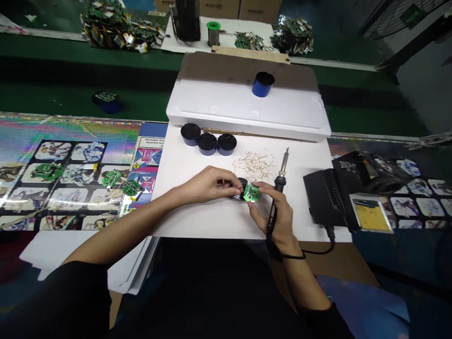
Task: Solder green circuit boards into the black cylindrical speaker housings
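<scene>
A green circuit board (252, 193) is pinched between the thumb and fingers of my right hand (273, 212). That same hand also carries a soldering iron (278, 184), its metal tip pointing up and away from me. My left hand (215, 184) has thumb and index finger pressed together at the board's left side; what lies between them is too small to make out. Just behind the board, a dark round part (243, 181) shows partly between both hands. Small pale bits (256, 165) are scattered on the white surface beyond my hands.
Three blue-and-black cups (207, 144) stand at the back left of the white board (212, 221). Another cup (262, 85) rests on the foam block (226, 106). A black soldering station (323, 197) is at right, a sponge tray (372, 214) beside it. Circuit boards (111, 177) lie left.
</scene>
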Motion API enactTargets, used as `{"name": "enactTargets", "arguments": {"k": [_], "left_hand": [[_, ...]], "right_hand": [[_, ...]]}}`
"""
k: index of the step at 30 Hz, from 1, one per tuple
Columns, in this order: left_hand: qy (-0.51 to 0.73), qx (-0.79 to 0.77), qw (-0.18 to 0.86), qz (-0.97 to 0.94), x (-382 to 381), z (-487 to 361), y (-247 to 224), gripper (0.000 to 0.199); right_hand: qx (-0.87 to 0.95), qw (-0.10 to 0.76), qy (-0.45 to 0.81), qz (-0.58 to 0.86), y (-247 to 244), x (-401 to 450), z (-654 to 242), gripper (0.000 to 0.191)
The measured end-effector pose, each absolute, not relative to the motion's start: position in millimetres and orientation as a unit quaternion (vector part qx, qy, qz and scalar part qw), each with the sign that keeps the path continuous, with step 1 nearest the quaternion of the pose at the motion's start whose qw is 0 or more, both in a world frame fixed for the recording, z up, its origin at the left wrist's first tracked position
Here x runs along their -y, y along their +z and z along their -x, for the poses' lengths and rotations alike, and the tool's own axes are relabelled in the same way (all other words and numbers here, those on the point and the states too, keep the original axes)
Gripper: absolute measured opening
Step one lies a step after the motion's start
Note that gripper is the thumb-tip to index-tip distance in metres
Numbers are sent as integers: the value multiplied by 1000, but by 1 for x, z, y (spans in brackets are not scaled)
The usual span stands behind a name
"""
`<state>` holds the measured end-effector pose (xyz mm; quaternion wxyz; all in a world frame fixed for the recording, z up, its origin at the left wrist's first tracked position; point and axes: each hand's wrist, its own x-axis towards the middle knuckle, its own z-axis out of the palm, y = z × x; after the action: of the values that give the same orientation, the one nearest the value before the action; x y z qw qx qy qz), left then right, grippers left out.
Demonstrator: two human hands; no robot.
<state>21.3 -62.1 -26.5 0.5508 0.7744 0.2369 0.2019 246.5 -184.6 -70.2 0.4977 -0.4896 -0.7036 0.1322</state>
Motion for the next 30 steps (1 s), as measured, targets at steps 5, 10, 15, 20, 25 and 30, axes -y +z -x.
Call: {"name": "enactTargets", "arguments": {"k": [5,10,15,20,25,30], "left_hand": [[145,-256,575,-764,53,-19,-19,26],[178,-247,611,-730,52,-20,-31,28],[255,-249,553,-753,62,-19,-44,21],[293,-214,546,-755,67,-17,-44,16],[304,-194,524,-772,68,-14,-43,11],[308,-179,505,-786,69,-14,-43,11]], "right_hand": [[777,435,82,448,-70,175,-239,55],[773,439,51,455,-72,169,-234,55],[759,453,78,462,-66,170,-231,52],[677,522,153,496,-53,168,-219,43],[622,563,209,503,-48,162,-206,35],[601,569,209,521,-52,163,-203,28]]}}
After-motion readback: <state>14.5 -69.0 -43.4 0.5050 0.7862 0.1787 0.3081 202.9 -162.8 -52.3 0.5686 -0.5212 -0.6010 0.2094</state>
